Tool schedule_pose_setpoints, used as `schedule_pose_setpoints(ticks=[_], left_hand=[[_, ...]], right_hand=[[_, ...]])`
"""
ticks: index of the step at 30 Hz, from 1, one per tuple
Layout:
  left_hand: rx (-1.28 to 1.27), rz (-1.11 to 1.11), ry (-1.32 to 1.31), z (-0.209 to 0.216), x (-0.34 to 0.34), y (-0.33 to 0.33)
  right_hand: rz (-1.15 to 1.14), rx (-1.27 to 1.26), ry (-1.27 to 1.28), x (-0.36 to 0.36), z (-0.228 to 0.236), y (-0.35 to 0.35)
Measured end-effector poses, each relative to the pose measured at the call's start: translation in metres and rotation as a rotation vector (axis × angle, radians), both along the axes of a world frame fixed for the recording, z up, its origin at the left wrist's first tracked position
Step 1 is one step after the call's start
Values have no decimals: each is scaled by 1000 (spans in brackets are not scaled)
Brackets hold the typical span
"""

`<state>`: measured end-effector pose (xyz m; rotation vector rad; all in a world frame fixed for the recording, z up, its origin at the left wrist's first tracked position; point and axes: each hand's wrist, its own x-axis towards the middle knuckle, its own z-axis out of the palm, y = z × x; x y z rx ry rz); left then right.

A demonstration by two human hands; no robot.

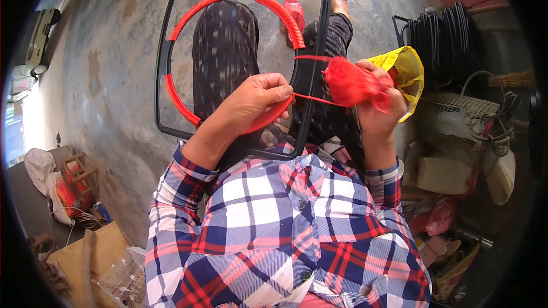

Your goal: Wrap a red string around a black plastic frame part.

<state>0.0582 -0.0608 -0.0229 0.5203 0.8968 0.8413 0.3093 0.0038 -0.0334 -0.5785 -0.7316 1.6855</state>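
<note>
Left hand (pixel 254 101), frame centre, pinches red-wrapped ring (pixel 281 12) at lower right; right hand (pixel 383 102), right of centre, grips red cord bundle (pixel 346 82).

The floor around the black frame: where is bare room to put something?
The widest bare patch is the grey floor left of the black frame. A smaller one lies between the bare foot and the black stack. Crowded: the right side, with the mesh basket, and the lower left, with the wooden board.

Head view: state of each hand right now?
Left hand: closed, holding the red-wrapped ring.
Right hand: closed, holding the red cord bundle.
</note>
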Motion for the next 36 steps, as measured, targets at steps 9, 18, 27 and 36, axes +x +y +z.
schedule_pose_setpoints(ticks=[9, 18, 27, 36], left_hand=[[-31, 6, 27, 3, -3, -8], [30, 60, 24, 1, 5, -14], [37, 60, -4, -1, 4, -11], [-29, 61, -36, -6, 3, -13]], right_hand=[[493, 102, 507, 82, 33, 8], [206, -29, -501, 2, 22, -27], [315, -40, -622, -11, 23, -23], [283, -116, -354, -7, 23, -45]])
